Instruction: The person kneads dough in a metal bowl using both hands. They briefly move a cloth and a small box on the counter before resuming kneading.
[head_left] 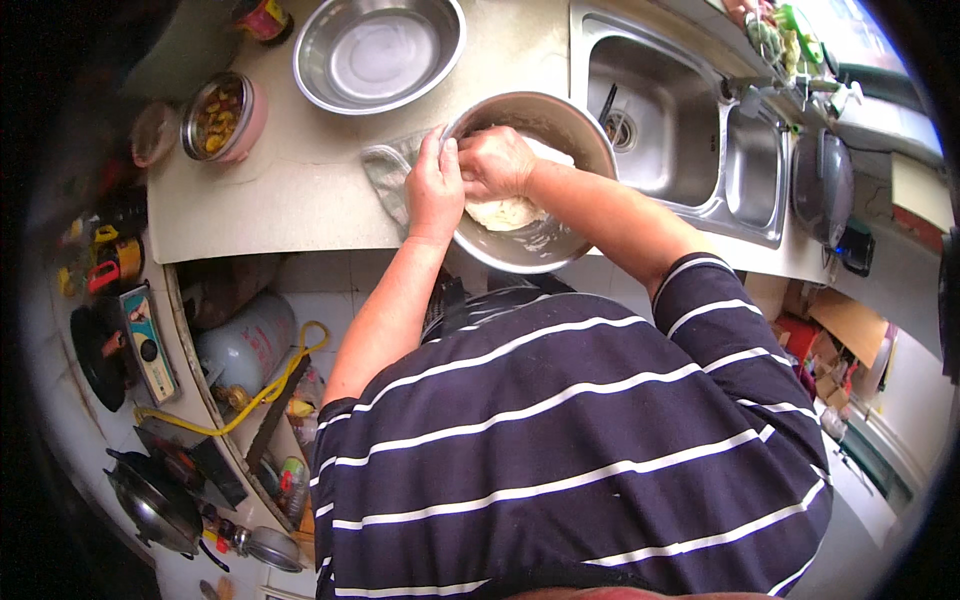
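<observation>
A deep metal bowl (590,140) stands at the counter's front edge, close against my body. Pale dough (508,213) lies inside it, and smears of dough cling to the inner wall. My left hand (432,190) grips the bowl's left rim, fingers pointing up and thumb on the inner side. Down in the bowl, my right hand (497,163) is curled and pressed into the dough; its fingertips are hidden. A grey patterned cloth (385,180) lies on the counter, partly under the bowl and next to my left hand.
A wide metal basin (380,55) sits beyond the bowl. Farther left stands a pink container (245,125) with yellowish food. The double sink (650,110) is at the right, with a dark rounded appliance (822,185) past it. Below the counter, a gas cylinder (245,345) has a yellow hose (265,395).
</observation>
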